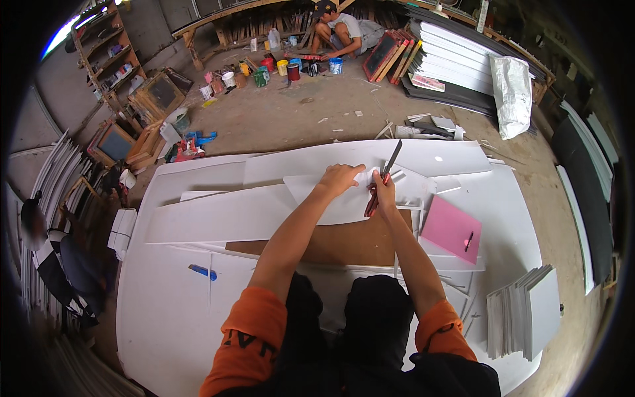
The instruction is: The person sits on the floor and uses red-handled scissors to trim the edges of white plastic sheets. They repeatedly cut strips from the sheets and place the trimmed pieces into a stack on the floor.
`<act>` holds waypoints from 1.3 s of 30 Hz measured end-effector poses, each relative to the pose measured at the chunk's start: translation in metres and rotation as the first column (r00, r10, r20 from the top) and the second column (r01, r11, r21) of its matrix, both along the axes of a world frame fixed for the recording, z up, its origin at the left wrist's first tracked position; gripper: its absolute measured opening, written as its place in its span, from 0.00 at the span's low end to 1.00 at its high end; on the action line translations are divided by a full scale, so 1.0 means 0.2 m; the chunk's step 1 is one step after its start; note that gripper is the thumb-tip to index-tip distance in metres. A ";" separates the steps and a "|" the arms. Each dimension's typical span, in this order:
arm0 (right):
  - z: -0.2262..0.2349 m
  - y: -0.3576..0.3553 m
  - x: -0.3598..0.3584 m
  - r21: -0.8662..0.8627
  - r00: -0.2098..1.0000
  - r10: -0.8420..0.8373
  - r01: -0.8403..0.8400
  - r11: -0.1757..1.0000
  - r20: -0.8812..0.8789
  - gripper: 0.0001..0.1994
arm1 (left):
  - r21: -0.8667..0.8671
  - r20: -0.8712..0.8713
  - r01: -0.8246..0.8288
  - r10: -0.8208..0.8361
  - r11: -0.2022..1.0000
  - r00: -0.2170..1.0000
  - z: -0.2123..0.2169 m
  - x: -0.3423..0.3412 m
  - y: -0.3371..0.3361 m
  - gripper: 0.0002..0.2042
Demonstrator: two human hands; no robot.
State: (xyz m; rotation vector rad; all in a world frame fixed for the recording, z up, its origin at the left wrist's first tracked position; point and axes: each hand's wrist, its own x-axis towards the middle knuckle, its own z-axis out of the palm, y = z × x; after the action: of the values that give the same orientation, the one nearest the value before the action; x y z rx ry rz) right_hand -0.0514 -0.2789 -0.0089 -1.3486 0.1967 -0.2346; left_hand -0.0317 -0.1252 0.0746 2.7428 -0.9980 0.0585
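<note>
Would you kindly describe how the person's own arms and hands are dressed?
Both forearms are bare, and the left hand and right hand wear no gloves. Short orange sleeves with dark markings cover the upper arms.

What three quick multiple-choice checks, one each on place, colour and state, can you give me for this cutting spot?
1. Where does the pink pad lie?
A. to the right of the hands
B. to the left of the hands
C. under the left hand

2. What colour is the small tool lying on the sheets at the left?
A. yellow
B. blue
C. green

3. What is the right hand doing?
A. resting open
B. gripping a red-handled cutter
C. holding a pen

A: the pad lies right of both hands.
B: the tool is blue.
B: fingers closed on the cutter while the left hand presses flat on the white sheet.
</note>
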 end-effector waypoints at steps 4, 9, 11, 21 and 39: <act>0.07 0.11 0.07 -0.040 0.996 0.075 -0.073 0.997 0.056 0.14 | -0.039 0.042 -0.077 0.078 0.996 0.996 -0.02 0.03 0.12 0.18; 0.04 0.05 0.12 -0.129 0.998 0.047 -0.052 0.990 -0.045 0.14 | -0.012 0.027 -0.069 0.069 0.998 0.997 -0.03 0.04 0.06 0.17; 0.02 0.01 0.09 -0.098 0.996 0.025 -0.033 0.995 -0.082 0.14 | 0.000 -0.010 -0.041 0.041 0.999 0.999 -0.04 0.06 0.01 0.17; -0.19 -0.21 0.10 -0.577 0.979 -0.038 -0.086 0.812 -0.199 0.12 | -0.082 0.064 0.049 -0.044 0.995 0.997 -0.13 0.08 -0.11 0.13; 0.28 0.05 -0.30 -0.958 0.981 -0.141 -0.092 0.273 -0.134 0.16 | -0.140 0.157 0.009 0.014 0.990 0.988 -0.17 0.14 -0.12 0.15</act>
State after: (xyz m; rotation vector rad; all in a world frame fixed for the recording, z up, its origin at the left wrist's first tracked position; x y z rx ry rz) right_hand -0.1109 -0.2697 0.0464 -2.6646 0.2498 -0.2546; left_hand -0.0047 -0.1494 0.0404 2.6429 -0.9888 0.3376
